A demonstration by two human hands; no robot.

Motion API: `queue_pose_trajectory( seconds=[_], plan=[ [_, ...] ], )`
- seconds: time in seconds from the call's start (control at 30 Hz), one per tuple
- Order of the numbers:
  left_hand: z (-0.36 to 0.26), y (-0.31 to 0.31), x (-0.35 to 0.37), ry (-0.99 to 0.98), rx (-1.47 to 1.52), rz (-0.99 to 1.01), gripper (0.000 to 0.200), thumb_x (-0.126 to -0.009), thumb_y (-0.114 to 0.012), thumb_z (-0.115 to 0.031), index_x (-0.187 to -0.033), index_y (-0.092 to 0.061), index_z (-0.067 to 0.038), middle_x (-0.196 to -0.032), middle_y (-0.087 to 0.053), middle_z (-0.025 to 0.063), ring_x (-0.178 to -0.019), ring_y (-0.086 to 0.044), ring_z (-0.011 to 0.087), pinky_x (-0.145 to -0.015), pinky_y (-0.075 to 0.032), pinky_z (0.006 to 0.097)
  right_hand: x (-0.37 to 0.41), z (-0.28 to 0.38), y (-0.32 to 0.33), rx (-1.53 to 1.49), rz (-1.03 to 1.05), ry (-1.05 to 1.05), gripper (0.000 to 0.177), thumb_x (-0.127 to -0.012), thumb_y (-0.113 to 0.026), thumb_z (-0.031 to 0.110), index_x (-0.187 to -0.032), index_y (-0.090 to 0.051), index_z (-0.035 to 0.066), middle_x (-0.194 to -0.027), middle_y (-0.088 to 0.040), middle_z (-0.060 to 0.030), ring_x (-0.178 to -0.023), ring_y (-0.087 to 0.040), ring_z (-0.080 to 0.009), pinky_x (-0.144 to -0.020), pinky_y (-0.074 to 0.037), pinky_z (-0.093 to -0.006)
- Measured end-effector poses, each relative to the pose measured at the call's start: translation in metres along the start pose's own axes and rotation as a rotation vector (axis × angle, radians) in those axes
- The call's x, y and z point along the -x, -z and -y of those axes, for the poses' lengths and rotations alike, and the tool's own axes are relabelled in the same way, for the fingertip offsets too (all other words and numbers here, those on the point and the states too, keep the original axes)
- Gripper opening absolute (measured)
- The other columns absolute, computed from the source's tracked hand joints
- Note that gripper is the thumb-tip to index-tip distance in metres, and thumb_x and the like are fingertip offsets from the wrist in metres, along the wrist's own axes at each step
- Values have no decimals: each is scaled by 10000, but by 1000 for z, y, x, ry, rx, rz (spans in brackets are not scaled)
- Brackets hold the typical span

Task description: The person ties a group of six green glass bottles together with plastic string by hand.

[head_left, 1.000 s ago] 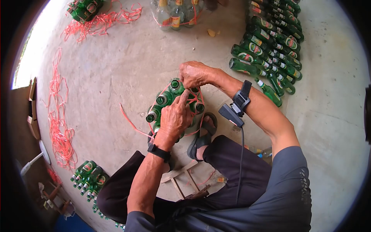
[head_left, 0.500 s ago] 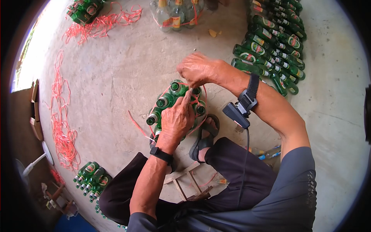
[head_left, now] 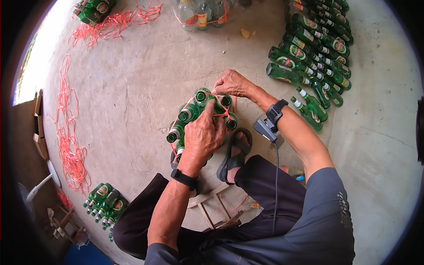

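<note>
Several green bottles [head_left: 188,113] stand upright in a cluster between my feet, with pink twine [head_left: 222,115] running around and across their necks. My left hand [head_left: 203,133] lies over the middle of the cluster, its index finger extended towards the twine and its other fingers curled. What may be under its palm is hidden. At the far right edge of the cluster, my right hand [head_left: 230,84] is closed in a pinch on the twine, just above a bottle neck.
Rows of green bottles [head_left: 304,48] lie on the floor at upper right. Clear bottles [head_left: 202,14] stand bundled at the top. Loose pink twine [head_left: 70,150] lies at left, near more green bottles [head_left: 105,204]. A wooden frame [head_left: 212,212] is below the cluster.
My right hand has come down and slightly right, closer to the bottle necks. My right forearm has dropped too, uncovering two bottles on the floor. My left hand has barely moved.
</note>
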State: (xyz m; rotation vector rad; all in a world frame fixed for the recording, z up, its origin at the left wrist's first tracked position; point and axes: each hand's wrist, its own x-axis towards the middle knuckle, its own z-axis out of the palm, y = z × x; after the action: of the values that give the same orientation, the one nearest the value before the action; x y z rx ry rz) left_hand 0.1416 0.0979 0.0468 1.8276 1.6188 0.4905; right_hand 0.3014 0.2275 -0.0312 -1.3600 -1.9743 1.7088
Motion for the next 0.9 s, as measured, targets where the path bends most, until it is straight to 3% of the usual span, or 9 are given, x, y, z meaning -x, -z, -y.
queue_pose_trajectory(
  seconds=[0.17,0.27,0.37,0.43,0.53,0.57,0.63,0.83,0.9],
  plan=[
    [16,-3,-14,236,243,136,489,-869,-519,-180,-1338,-452,-62,-922,-687,155,-739,-667,262,-713,-512,377,-5,-6,-6,-54,45,-91,285,-655,-726,258,-740,-700,-13,-614,-631,-46,-597,-555,-121,-567,-447,-293],
    [18,-9,-19,220,248,103,435,-854,-510,-221,-1277,-504,-121,-757,-657,168,-725,-641,365,-653,-495,419,-21,-19,-3,-76,176,-91,244,-679,-710,263,-659,-677,22,-530,-543,15,-517,-463,-80,-483,-377,-273],
    [20,-7,-24,331,320,217,433,-851,-499,-226,-1268,-524,-112,-763,-664,161,-677,-648,322,-642,-493,414,-29,-28,-4,-263,361,1,235,-658,-720,257,-619,-643,38,-508,-492,35,-495,-432,-72,-450,-335,-273],
    [14,-2,-25,404,471,230,453,-854,-530,-180,-1280,-522,-24,-826,-687,96,-453,-563,127,-391,-440,268,-15,3,1,-89,267,-59,206,-654,-708,228,-615,-634,40,-508,-484,43,-485,-420,-65,-433,-318,-271],
    [18,-9,-22,320,487,74,406,-850,-546,-185,-1212,-577,-4,-794,-686,90,-456,-563,126,-383,-436,270,-19,-3,-8,-71,217,-114,185,-653,-700,204,-625,-634,33,-516,-487,44,-490,-421,-67,-438,-330,-270],
    [18,-10,-19,317,486,75,406,-850,-546,-185,-1212,-577,-4,-794,-686,90,-456,-563,126,-383,-436,270,-19,-7,-9,-72,214,-113,185,-653,-700,204,-625,-634,33,-516,-487,44,-490,-421,-67,-438,-330,-270],
    [3,2,-18,478,397,90,316,-836,-576,-259,-1071,-664,-66,-776,-680,147,-675,-673,260,-630,-507,371,-18,-9,-11,-58,180,-75,165,-654,-694,186,-656,-657,25,-533,-516,40,-504,-438,-70,-457,-355,-267],
    [3,-13,-12,88,-90,-293,209,-848,-588,-247,-904,-698,-78,-783,-672,150,-712,-652,330,-620,-503,405,-14,-9,-13,-65,145,-82,173,-678,-693,195,-704,-690,24,-560,-564,20,-538,-477,-72,-494,-399,-269],
    [-2,-10,-12,75,-133,-302,197,-849,-581,-236,-879,-699,-82,-769,-670,146,-707,-652,331,-622,-501,419,-11,-5,-11,-20,133,-59,182,-685,-700,204,-715,-696,25,-567,-572,20,-549,-487,-73,-506,-408,-269]
  ],
)
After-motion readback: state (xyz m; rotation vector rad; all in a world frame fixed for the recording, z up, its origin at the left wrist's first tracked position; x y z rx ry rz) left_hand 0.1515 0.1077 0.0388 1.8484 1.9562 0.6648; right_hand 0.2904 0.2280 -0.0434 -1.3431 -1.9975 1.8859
